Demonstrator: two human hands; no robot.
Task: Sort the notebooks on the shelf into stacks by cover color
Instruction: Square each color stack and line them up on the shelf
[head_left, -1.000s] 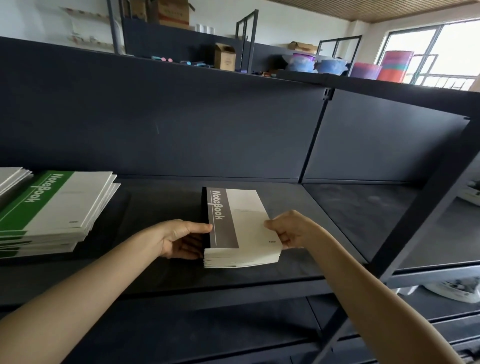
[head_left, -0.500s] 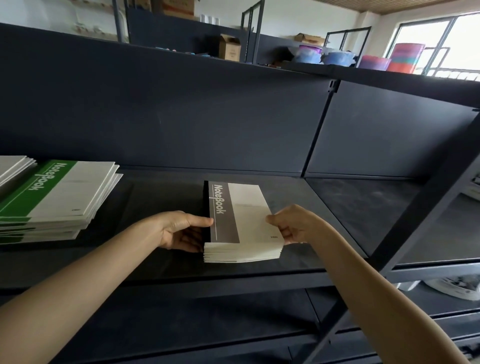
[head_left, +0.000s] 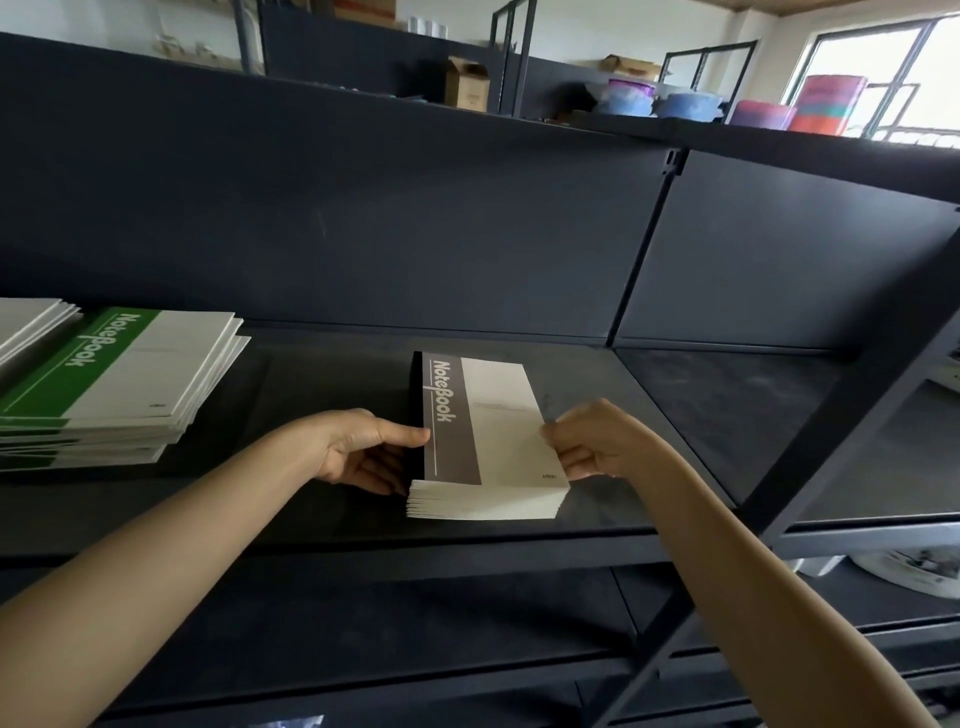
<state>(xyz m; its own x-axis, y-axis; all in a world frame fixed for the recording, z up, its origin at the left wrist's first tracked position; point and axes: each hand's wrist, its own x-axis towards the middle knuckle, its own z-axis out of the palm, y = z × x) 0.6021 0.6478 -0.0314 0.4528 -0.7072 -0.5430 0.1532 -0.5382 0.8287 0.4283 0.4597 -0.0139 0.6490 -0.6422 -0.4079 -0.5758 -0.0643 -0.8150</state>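
A stack of grey-banded notebooks lies in the middle of the dark shelf. My left hand grips the stack's left spine side, thumb on the top cover and fingers against the edge. My right hand holds the stack's right edge with curled fingers. A stack of green-banded notebooks sits at the left of the shelf, its books slightly fanned. At the far left edge lies part of another pale stack, its cover color hidden.
A dark back panel rises behind the shelf, and a slanted metal upright crosses at the right. Lower shelves run beneath. Cardboard boxes and colored tubs stand on distant shelving by a window.
Both hands stay on the grey stack, which has barely moved. The view has tilted down slightly.
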